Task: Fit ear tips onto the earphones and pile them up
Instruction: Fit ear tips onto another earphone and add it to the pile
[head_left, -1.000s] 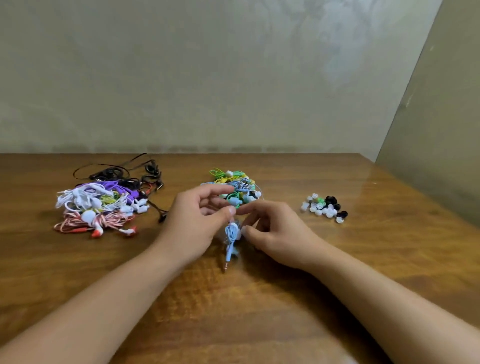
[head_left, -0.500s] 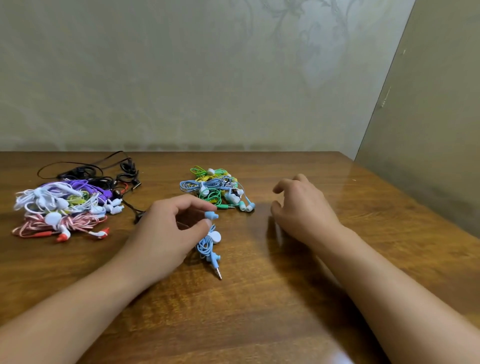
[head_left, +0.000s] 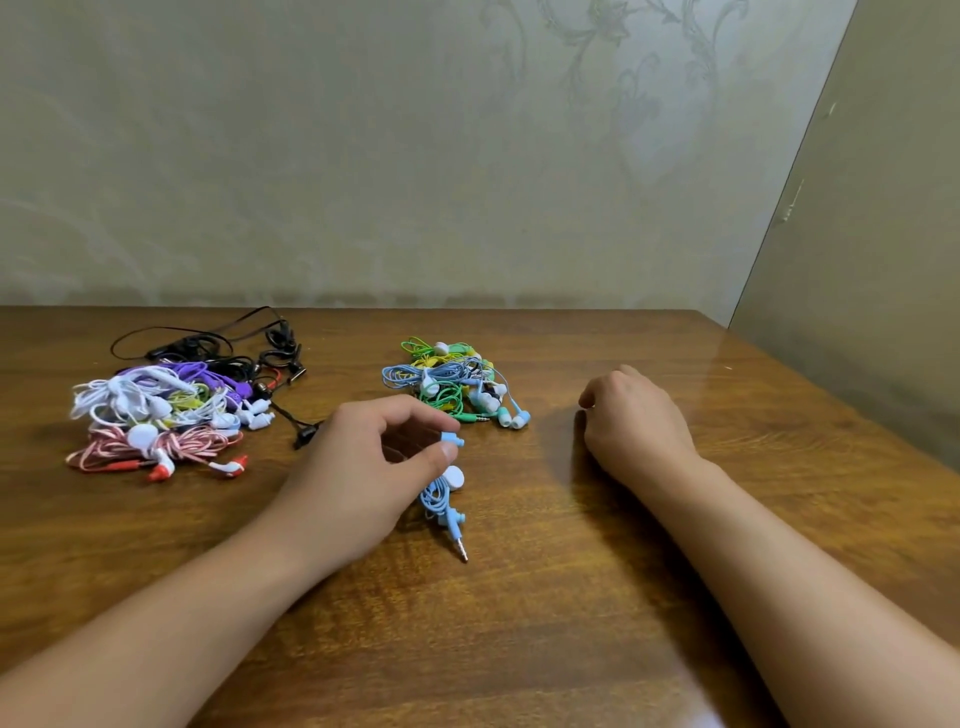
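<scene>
My left hand (head_left: 358, 478) pinches a light blue earphone set (head_left: 441, 501) between thumb and forefinger, near one bare earbud (head_left: 453, 440). The coiled cable and jack plug (head_left: 461, 552) hang down onto the wooden table (head_left: 519, 634). My right hand (head_left: 639, 421) is off to the right, knuckles up and fingers bent down to the table. Its fingertips are hidden. The heap of loose ear tips is not visible; the hand covers the spot where it lay.
A pile of green, yellow and blue earphones (head_left: 452, 384) lies just beyond my left hand. At the far left sits a bigger heap of white, purple, pink and black earphones (head_left: 161, 410). A wall runs behind the table and a panel stands at the right.
My right hand has let go of the blue earphones and moved right, onto the spot where the ear tips lay. My left hand keeps its hold and has lowered the set.
</scene>
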